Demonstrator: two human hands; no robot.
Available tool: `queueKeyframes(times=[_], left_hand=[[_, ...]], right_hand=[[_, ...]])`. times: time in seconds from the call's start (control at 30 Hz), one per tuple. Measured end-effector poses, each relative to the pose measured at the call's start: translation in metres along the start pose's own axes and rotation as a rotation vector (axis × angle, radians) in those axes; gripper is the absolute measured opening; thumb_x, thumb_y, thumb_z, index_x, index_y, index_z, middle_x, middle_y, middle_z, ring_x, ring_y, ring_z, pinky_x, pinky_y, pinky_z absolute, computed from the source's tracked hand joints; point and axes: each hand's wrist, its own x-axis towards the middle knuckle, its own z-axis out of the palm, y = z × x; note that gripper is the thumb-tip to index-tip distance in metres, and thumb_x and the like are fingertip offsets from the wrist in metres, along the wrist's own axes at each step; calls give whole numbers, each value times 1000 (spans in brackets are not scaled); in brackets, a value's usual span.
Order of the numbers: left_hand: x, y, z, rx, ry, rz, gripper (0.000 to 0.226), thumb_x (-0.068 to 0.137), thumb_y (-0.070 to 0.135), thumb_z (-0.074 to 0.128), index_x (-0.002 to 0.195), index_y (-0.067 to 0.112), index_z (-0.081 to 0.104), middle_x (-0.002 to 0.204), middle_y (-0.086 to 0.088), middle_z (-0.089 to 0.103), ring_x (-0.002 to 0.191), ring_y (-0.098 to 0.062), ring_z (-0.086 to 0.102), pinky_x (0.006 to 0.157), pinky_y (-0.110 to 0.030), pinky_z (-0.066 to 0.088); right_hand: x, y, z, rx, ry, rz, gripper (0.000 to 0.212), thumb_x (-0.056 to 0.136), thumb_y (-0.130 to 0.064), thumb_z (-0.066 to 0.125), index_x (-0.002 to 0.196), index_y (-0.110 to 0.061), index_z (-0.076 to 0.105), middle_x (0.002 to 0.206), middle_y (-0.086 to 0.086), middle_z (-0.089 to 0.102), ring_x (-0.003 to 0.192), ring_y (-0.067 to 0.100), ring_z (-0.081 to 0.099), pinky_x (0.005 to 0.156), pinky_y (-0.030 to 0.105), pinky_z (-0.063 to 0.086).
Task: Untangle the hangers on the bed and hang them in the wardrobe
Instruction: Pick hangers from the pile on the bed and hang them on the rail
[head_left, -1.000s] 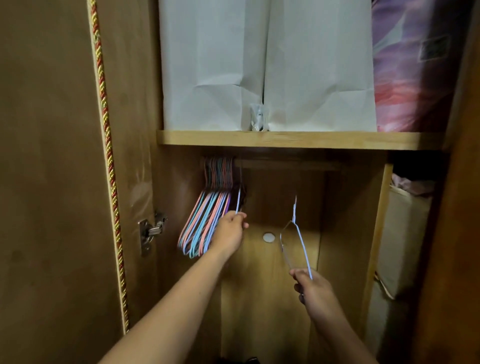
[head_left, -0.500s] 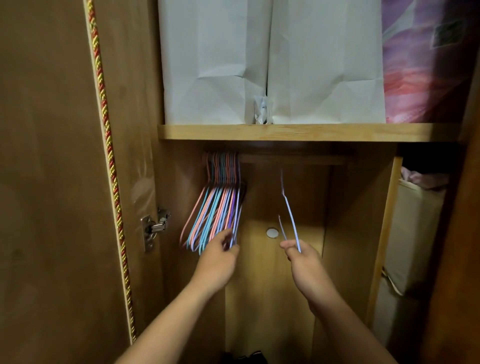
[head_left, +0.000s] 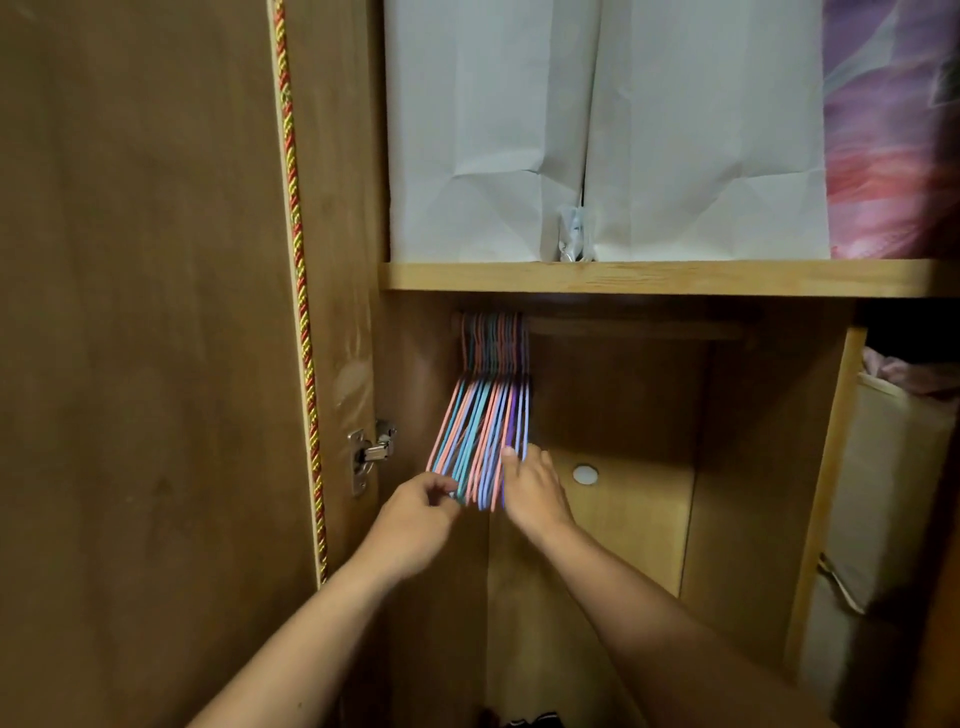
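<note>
**Last loose hanger now joining the bunch on the rail**

A second ago the right hand (head_left: 535, 491) was holding a single blue wire hanger out in the open middle of the wardrobe, well apart from the others. That hanger is no longer standing alone: the right hand is now pressing against the right side of the bunch of coloured hangers (head_left: 485, 415), thumb raised against the wires and fingers stretched along them. The left hand (head_left: 423, 501), earlier pinching a hanger higher up, is now lower, its curled fingertips touching the bunch's bottom left corner; whether it is actually pinching a wire is too blurred to tell. The hangers are hanging from the rail (head_left: 634, 328) under the shelf (head_left: 675, 278), packed at the left end. Judging by this, both hands are squaring up the bunch, and this hanging step is nearly finishing.
</note>
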Motion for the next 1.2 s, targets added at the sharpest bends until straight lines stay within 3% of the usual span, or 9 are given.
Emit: queueKeyframes(times=[0.17,0.33,0.47,0.53,0.63,0.77,0.9,1.0,1.2], left_hand=[[-9,0,-9,31,24,-34,13,100,19,54,102,28,64,87,7,64,66,-4,56,50,-12,39],[-24,4,-5,22,51,-95,14,100,17,54,99,28,63,85,3,65,65,-7,57,54,-18,45],[-44,-4,4,14,138,-180,15,99,18,55,105,29,64,90,3,66,70,-11,62,59,-29,52],[-61,-12,10,-4,208,-214,15,99,17,55,106,26,65,93,-2,68,74,-18,63,65,-38,55],[-110,-24,26,-68,303,-298,17,99,14,54,109,21,66,93,-10,69,71,-19,60,55,-27,49],[-212,-58,54,-163,476,-517,17,98,9,53,101,17,68,89,-6,68,74,-15,61,68,-33,51],[-324,-79,71,-219,705,-682,17,98,10,52,104,16,67,87,-5,70,67,-12,60,61,-32,49],[-434,-79,78,-201,978,-787,18,95,14,54,100,24,68,84,-3,72,69,-15,64,66,-34,52],[-668,-63,117,-396,1461,-928,22,97,3,42,94,15,61,78,-3,62,53,-13,52,47,-23,38]], right_hand=[[0,0,13,23,-23,14,53,105,-48,29,141,-13,45,134,14,51,122,33,51,100,37,41],[-17,-1,1,57,16,133,66,103,-42,38,156,-8,19,155,15,30,140,35,34,113,41,30],[-55,-9,-11,129,325,-195,51,90,-16,58,140,-16,47,142,3,43,128,23,40,109,39,37],[-80,-22,-15,280,322,-297,39,85,-7,59,123,-17,57,128,2,49,115,16,47,102,32,41],[-126,-23,-10,508,109,-284,24,85,3,55,103,-10,62,108,2,54,89,-1,44,85,7,34],[-208,17,16,390,-520,-164,21,92,-5,53,93,-22,64,103,-6,57,101,15,57,89,23,43],[-301,35,25,287,-885,-206,19,96,-12,53,92,-23,67,103,-2,66,98,17,60,86,29,48],[-398,27,23,221,-1186,-352,18,96,-15,54,92,-17,72,96,-1,69,96,20,63,79,28,47],[-609,-10,-17,35,-1759,-761,24,101,-23,49,92,-21,71,72,-6,62,64,13,55,54,25,38]])
